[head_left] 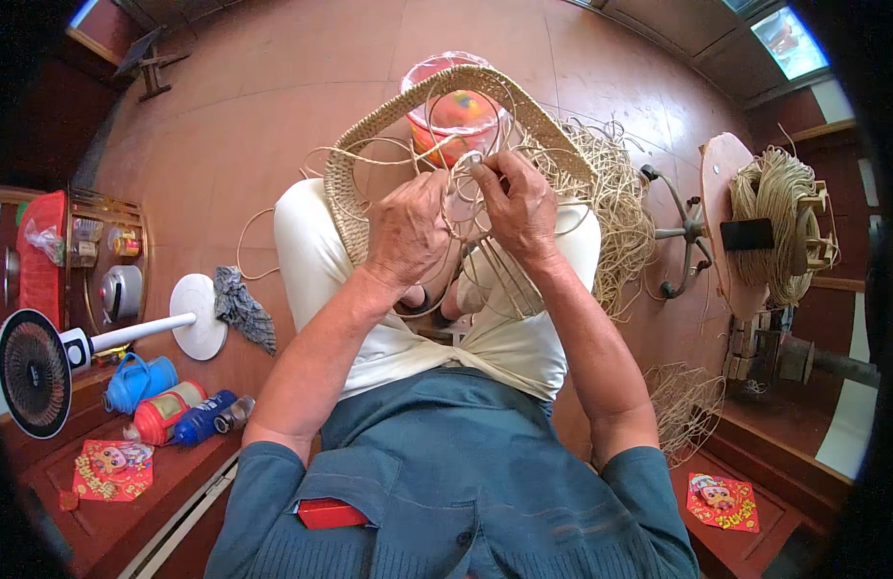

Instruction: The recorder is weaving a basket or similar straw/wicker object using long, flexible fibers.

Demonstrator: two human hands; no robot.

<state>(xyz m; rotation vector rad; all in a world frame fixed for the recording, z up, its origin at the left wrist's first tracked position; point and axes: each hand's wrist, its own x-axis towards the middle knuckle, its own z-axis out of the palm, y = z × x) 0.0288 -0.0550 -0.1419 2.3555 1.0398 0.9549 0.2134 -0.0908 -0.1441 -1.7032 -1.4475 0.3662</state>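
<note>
Both of my hands are close together inside an arched, woven straw band (pixel 360 145) that rests between my knees, with loose loops and cords (pixel 437 145) strung across it. My left hand (pixel 408 227) has its fingers curled onto the thin straw cord, its knuckles upward. My right hand (pixel 514 203) pinches the cord between thumb and forefinger, just right of the left hand; the exact point they grip is partly hidden. Behind the band sits a red bucket (pixel 446 135) lined with clear plastic.
A heap of straw cord (pixel 611 232) lies at my right beside a wheeled base (pixel 678 232) and a coiled cord reel (pixel 784 203). To my left are a fan (pixel 36 372), several flasks and bottles (pixel 167 415), a grey cloth (pixel 244 309) and a shelf rack (pixel 118 261).
</note>
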